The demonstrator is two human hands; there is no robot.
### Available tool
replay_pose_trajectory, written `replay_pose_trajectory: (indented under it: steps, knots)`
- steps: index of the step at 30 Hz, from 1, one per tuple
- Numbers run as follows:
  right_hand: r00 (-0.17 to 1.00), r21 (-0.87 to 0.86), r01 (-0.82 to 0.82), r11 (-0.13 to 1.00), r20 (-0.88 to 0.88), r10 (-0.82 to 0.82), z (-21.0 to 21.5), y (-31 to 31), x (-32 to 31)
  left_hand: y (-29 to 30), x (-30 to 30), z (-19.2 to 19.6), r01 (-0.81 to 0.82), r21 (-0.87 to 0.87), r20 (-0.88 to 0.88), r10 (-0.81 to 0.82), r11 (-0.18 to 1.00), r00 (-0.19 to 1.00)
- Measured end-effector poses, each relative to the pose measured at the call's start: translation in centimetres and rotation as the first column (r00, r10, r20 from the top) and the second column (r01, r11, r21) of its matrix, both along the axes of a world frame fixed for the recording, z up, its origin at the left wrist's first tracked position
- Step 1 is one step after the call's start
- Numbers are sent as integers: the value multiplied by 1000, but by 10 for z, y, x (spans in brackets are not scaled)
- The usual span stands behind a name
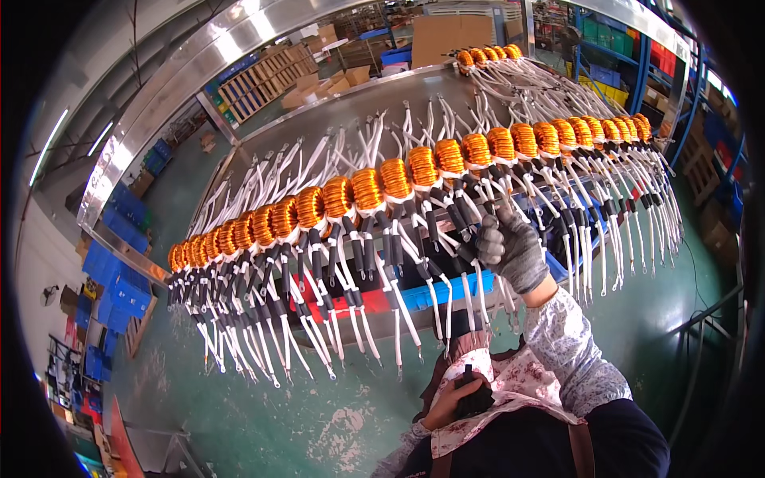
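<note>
A long row of toroidal coils [366, 190] wound with orange wire lies along the near edge of a metal table. White wire leads [396, 307] with black sleeves and metal end lugs hang down from them. My right hand [514, 251], in a grey glove, is raised among the leads below the coils right of centre. Its fingers are curled closed; whatever is between them is hidden. Low in front of my chest, my bare left hand [448, 405] is closed around a small black device [476, 396] with a short stub on top, against my floral apron [530, 381].
More coils [488, 56] sit at the table's far end. Blue bins [446, 291] and a red bin [351, 301] stand under the hanging leads. A metal frame [119, 159] surrounds the table. Blue crates [119, 279] are stacked at left, and a blue shelf rack [637, 72] stands at right.
</note>
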State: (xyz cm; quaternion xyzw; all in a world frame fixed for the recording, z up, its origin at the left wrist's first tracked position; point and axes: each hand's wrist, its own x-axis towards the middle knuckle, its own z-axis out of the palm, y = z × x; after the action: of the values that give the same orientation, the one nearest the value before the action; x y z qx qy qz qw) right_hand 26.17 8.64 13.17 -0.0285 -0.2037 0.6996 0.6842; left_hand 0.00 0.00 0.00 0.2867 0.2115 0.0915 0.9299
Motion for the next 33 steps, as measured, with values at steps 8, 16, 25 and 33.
replay_pose_trajectory:
  steps: [8, 16, 25, 33]
  knots:
    - [990, -55, 58, 997, -122, -64, -7, 18, -8, 6, -2, 10, -15, 31, -55, 17, 999, 998]
    - [1000, -190, 5, 982, 2, -5, 9, -5, -16, 0, -2, 25, -38, 12, -75, 39, 999, 996]
    - [-214, 582, -400, 708, 692, -689, -36, -106, -115, 0, -22, -28, -56, 531, 173, -44, 846, 984]
    - [-472, 357, -428, 830, 695, -542, -78, -125, -164, -9, -26, -68, 46, 885, -31, -41, 462, 999]
